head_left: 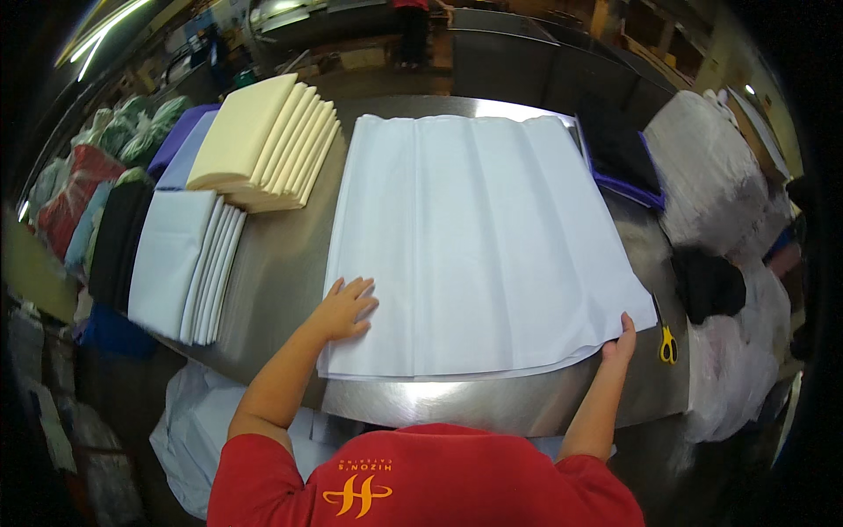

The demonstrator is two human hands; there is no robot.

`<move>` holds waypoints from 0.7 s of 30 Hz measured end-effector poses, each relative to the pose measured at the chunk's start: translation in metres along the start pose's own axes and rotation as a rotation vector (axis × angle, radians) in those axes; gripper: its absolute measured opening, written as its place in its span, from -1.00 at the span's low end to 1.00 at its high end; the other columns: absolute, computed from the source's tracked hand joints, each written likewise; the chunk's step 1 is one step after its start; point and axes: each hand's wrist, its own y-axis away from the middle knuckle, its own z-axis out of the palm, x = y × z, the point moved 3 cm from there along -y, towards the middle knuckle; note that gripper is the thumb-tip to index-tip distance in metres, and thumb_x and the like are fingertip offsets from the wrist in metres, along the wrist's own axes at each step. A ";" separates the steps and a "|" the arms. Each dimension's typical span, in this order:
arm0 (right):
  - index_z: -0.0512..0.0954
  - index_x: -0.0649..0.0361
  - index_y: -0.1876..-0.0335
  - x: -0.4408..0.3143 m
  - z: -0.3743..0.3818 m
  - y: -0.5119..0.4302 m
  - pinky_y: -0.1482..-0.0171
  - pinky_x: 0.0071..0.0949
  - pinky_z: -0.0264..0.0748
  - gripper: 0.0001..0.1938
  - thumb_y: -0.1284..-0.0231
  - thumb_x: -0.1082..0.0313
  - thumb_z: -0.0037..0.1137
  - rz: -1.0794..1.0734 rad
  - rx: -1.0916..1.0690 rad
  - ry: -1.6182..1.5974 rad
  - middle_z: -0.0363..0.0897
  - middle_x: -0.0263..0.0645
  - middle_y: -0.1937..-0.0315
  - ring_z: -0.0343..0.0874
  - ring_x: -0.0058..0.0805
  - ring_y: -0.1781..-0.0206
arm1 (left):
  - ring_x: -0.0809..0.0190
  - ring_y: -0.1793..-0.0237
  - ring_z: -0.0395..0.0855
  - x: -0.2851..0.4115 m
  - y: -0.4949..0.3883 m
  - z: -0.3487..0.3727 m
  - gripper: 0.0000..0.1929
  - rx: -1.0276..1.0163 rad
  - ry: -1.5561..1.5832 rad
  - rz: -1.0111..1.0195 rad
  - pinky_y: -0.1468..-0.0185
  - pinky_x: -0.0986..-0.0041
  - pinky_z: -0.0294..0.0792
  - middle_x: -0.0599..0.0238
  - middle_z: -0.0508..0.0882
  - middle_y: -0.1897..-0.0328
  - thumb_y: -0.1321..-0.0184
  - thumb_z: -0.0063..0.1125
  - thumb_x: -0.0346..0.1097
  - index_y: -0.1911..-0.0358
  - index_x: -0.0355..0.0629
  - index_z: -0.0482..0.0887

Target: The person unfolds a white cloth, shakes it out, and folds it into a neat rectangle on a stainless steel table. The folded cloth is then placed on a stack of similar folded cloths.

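Note:
A large white cloth (481, 250), folded in layers, lies on the stainless steel table (375, 400) before me. My left hand (348, 309) rests on the cloth near its lower left edge, fingers apart and palm down. At the lower right corner, my right hand (620, 339) grips the cloth's edge, with the thumb on top and the other fingers hidden beneath. Just right of that corner lies a pair of scissors with yellow handles (668, 345); a blade is partly hidden.
Folded white cloths (172, 263), cream cloths (247, 132) and black cloths (118, 244) stand stacked at the left. A black cloth with purple edging (622, 158) lies at the right, beside plastic-wrapped bundles (708, 171). A person (413, 33) stands in the background.

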 end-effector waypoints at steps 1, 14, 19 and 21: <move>0.29 0.33 -0.23 0.003 0.013 0.003 -0.24 -0.08 0.37 -0.51 -0.19 0.35 0.03 -0.045 -0.009 0.019 0.41 -0.05 -0.16 0.42 -0.11 -0.18 | 0.02 -0.46 0.04 0.003 0.002 0.001 -0.49 0.009 0.015 -0.039 -0.45 -0.01 -0.16 0.18 0.21 -0.44 -0.13 0.14 -0.10 -0.20 0.07 0.42; 0.46 0.16 -0.08 0.169 0.280 0.175 0.00 -0.55 0.38 -0.51 0.08 0.66 -0.05 -0.291 -0.992 0.771 0.44 -0.28 0.05 0.42 -0.50 0.01 | -0.02 -0.45 0.04 -0.007 0.035 0.036 -0.53 0.344 -0.027 -0.040 -0.45 0.01 -0.15 0.06 0.18 -0.44 -0.16 0.07 -0.12 -0.17 -0.02 0.46; 0.49 0.20 0.01 0.237 0.254 0.238 -0.07 -0.53 0.39 -0.51 0.14 0.75 -0.14 -0.169 -1.166 0.972 0.50 -0.26 0.10 0.48 -0.46 0.02 | -0.07 -0.37 0.15 -0.023 0.041 0.038 -0.59 0.461 0.277 -0.117 -0.39 0.08 0.01 -0.07 0.24 -0.38 -0.05 0.16 -0.24 -0.03 -0.10 0.55; 0.52 0.20 0.06 0.262 0.235 0.252 -0.14 -0.50 0.36 -0.52 0.18 0.78 -0.14 -0.225 -1.273 1.078 0.49 -0.21 0.09 0.49 -0.39 -0.03 | -0.11 -0.36 0.17 -0.028 0.040 0.041 -0.61 0.521 0.311 -0.125 -0.36 0.11 0.06 -0.11 0.23 -0.37 -0.03 0.16 -0.30 0.00 -0.12 0.57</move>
